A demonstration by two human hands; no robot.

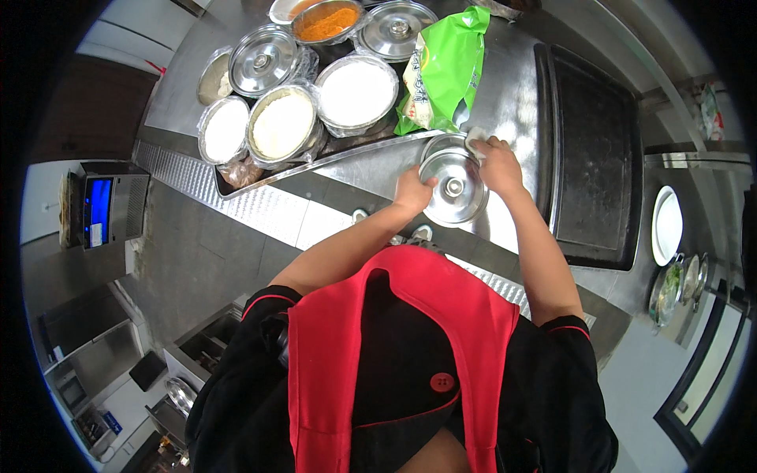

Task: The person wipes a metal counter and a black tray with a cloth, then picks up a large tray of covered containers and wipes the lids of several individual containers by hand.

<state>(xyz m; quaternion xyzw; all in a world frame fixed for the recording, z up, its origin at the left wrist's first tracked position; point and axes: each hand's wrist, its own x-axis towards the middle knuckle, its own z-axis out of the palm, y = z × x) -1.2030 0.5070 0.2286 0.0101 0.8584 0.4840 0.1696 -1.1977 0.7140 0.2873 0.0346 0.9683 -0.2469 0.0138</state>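
Note:
My left hand (415,190) grips the left edge of a round stainless steel lid (455,204) with a central knob, its thumb on top. My right hand (498,162) presses a pale cloth (476,139) near the far right edge of the lid. Part of a second round metal rim (440,143) shows just behind the lid; whether it is a lid or a pot cannot be told. Beyond my hands stands a bright green plastic bag (449,68). To its left a metal tray (331,158) bears several round steel containers wrapped in clear film, some holding white powder (356,91).
A container of orange powder (328,25) and two knobbed lids (263,60) are at the back left. A large black baking tray (594,159) lies on the steel table to the right. Farther right are a white oval dish (667,226) and bowls with food (668,290).

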